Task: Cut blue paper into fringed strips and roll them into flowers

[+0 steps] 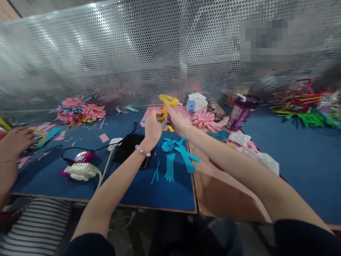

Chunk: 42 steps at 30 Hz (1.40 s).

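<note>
A yellow glue gun [169, 100] is held up above the far middle of the table, its handle pointing down between my hands. My left hand [153, 128], with a beaded bracelet at the wrist, is closed at the handle. My right hand [176, 120] is closed against the gun's other side, its thumb up along the handle. Some fingers of both hands are hidden. Orange paper pieces [168, 128] show just below the hands. Nearer me lie a curled blue paper flower [167, 145], a fringed blue paper strip [169, 167] and cut blue pieces [186, 160].
To the left are a power strip [83, 170], a black phone or pouch [128, 151] and pink paper flowers [71, 110]. A co-worker's hand [20, 140] holds yellow-handled scissors [39, 134]. Right stand a tissue pack [196, 103], a pink flower [204, 119] and a purple cup [241, 113].
</note>
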Available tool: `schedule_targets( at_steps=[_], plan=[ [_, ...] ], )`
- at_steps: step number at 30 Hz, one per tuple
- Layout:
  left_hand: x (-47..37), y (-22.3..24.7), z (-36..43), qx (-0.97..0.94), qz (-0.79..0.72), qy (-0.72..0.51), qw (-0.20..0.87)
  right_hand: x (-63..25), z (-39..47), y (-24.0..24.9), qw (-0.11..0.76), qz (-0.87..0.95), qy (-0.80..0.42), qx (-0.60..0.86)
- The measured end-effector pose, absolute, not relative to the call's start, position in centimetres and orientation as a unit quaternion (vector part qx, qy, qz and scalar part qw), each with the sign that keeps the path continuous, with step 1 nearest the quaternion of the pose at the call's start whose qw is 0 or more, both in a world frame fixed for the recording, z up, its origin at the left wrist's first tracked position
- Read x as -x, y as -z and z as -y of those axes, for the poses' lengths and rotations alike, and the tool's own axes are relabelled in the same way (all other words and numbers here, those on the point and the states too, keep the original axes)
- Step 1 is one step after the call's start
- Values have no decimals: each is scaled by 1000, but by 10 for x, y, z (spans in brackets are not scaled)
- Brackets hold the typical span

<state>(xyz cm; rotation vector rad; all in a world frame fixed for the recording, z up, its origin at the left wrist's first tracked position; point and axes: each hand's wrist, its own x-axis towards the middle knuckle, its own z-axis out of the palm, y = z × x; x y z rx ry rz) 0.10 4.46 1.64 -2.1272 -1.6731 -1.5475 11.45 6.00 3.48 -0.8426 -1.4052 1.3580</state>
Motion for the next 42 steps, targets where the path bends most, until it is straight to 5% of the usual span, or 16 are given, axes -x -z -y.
schedule_targets(
  at_steps=[10,13,17,21,27,42],
  plan=[
    [25,-3,47,794,499,346,13,-113,-64,-17,602,517,-522,314],
    [31,-6,57,784,500,359,-84,-125,-61,-21,600,519,-533,294],
    [36,-27,29,667,551,468,-179,-140,-39,-33,597,484,-568,293],
    [26,-26,-23,768,525,289,-226,-155,1,-42,612,428,-585,316],
    [-21,15,-75,877,391,182,-211,-174,44,-35,638,363,-578,356],
    [-34,30,-95,885,375,146,-235,-189,49,-25,656,348,-545,388]
  ],
)
